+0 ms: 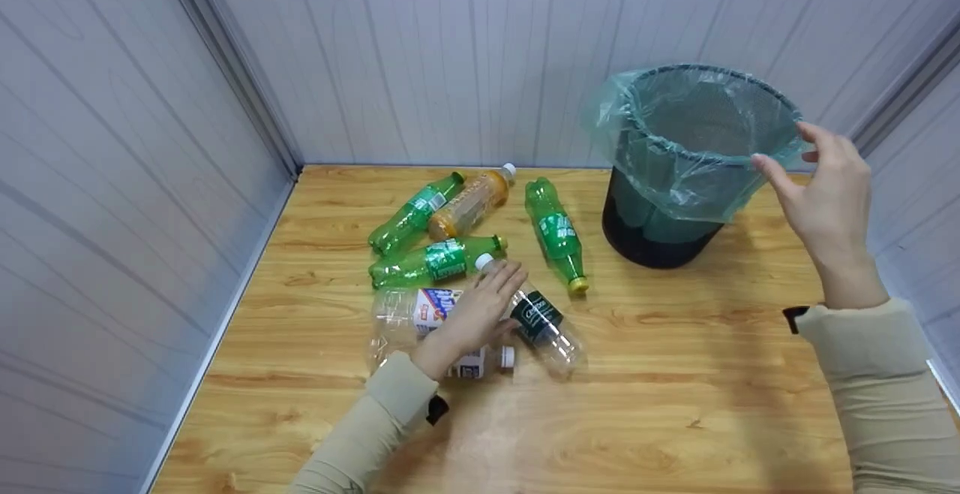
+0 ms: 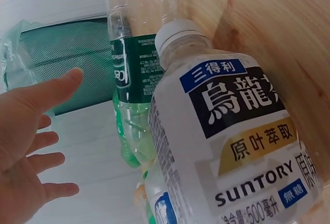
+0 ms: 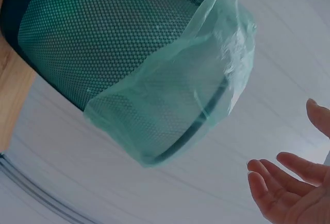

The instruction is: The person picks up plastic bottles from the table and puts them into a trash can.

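My left hand hovers over a clear bottle with a dark green label, its fingers near the white cap. In the left wrist view the fingers are spread apart and grip nothing, beside that bottle. Below the hand lies an oolong tea bottle with a white cap. At the bin's right rim, my right hand has its thumb and fingers parted. The right wrist view shows it holding nothing, away from the bin. A thin green plastic bag lines the bin and folds over its rim.
Three green bottles and an orange-labelled bottle lie toward the back of the wooden table. Another clear bottle with a white-and-blue label lies left of my left hand. Pale panel walls enclose the table's back and sides.
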The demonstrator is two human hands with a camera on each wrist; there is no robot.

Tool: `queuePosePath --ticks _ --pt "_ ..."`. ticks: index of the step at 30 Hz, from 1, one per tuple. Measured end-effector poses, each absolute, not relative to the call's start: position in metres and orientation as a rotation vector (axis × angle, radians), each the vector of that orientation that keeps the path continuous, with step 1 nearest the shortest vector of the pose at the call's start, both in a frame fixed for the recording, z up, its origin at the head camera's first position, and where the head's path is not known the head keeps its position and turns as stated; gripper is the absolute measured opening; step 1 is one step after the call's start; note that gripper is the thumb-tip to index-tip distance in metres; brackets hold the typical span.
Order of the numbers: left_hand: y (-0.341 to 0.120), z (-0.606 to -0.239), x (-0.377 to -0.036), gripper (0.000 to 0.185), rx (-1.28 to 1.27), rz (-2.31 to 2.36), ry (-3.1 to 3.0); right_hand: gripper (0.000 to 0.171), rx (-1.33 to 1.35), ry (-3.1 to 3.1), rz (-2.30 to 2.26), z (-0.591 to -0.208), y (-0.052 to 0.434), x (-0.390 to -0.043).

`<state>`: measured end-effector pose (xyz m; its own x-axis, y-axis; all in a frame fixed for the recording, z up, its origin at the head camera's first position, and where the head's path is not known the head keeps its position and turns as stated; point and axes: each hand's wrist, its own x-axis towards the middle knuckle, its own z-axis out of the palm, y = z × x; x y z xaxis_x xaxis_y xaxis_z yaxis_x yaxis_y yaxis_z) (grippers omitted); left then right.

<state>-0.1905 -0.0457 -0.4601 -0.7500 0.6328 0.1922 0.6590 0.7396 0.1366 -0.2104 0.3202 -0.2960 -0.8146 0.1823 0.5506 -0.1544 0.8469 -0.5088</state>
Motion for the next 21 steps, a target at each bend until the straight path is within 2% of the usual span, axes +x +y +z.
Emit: queuePosePath --ticks 9,21 --pt "-0.034 -0.466 -0.197 0.076 -1.166 -0.295 -2.845 0.055 -0.315 -2.465 0.665 -0.290 0.347 -0.238" --pt "-0.023 -0.471 -0.205 0.080 -1.261 -0.162 -2.875 0.059 -0.536 -2.587 0.745 -0.291 0.372 -0.271"
